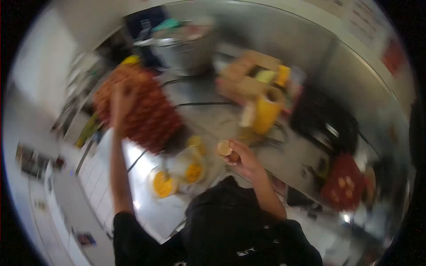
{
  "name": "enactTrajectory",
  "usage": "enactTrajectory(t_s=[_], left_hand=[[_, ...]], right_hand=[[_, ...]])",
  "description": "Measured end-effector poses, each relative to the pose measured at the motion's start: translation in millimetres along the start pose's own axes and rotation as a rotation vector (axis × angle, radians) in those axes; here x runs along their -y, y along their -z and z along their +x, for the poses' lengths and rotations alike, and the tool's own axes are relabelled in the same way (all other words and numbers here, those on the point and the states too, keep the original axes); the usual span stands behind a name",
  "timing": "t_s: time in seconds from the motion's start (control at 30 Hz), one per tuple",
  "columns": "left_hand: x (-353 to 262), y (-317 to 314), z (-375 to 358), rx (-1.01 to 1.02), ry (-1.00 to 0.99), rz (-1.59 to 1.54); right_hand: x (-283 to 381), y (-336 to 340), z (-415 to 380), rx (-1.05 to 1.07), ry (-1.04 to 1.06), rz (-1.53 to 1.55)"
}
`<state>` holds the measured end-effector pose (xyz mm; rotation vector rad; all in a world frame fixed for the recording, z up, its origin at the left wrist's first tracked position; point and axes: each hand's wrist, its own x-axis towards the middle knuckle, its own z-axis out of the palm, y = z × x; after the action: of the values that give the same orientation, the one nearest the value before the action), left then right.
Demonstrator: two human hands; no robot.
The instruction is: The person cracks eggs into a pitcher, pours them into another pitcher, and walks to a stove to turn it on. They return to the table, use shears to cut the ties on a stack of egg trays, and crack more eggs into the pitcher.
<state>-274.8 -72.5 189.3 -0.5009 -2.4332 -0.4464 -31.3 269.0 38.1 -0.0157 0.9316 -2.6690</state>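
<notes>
My left hand point(124, 99) reaches out over a tall stack of brown eggs point(153, 113). Its fingers are smeared by motion and overlap the top eggs. In front of my body my right hand point(244, 159) is closed around a brown eggshell point(224, 148), whose pale, round open side faces up. Between the hands, on the metal counter point(208, 128), stand a clear tub of yellow yolks point(163, 184) and a second clear container with yellow contents point(193, 172). A small yellow piece point(195, 144) lies just behind them.
At the back stands a large metal pot point(184, 48) with a green cloth on it. A cardboard box point(248, 73) and a yellow roll point(268, 111) are to the right, then a black case point(326, 119) and a red bag point(344, 184). A dark cable crosses the counter.
</notes>
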Motion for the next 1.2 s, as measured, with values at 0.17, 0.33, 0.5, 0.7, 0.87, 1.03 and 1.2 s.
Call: enactTrajectory(t_s=[0.17,0.33,0.5,0.7,0.87,1.03,1.2], left_hand=[[38,-38,20,0.085,-0.116,0.38],[122,-59,22,0.019,-0.061,0.314],[118,-57,25,0.053,-0.096,0.475],[149,-63,36,0.018,-0.048,0.562],[111,-44,28,-0.054,0.061,0.262],[90,-12,-13,-0.148,0.249,-0.218],[156,18,-91,-0.078,0.436,-0.917]], right_hand=[[93,78,-146,-0.603,0.525,0.245],[161,154,-331,-0.959,1.098,-0.039],[182,204,-429,-1.416,0.846,-0.205],[210,274,-458,-1.647,0.413,-0.779],[232,347,-475,-1.692,0.215,-1.243],[244,366,-467,-1.857,0.016,-1.706],[248,285,-417,-1.691,0.406,-1.31]])
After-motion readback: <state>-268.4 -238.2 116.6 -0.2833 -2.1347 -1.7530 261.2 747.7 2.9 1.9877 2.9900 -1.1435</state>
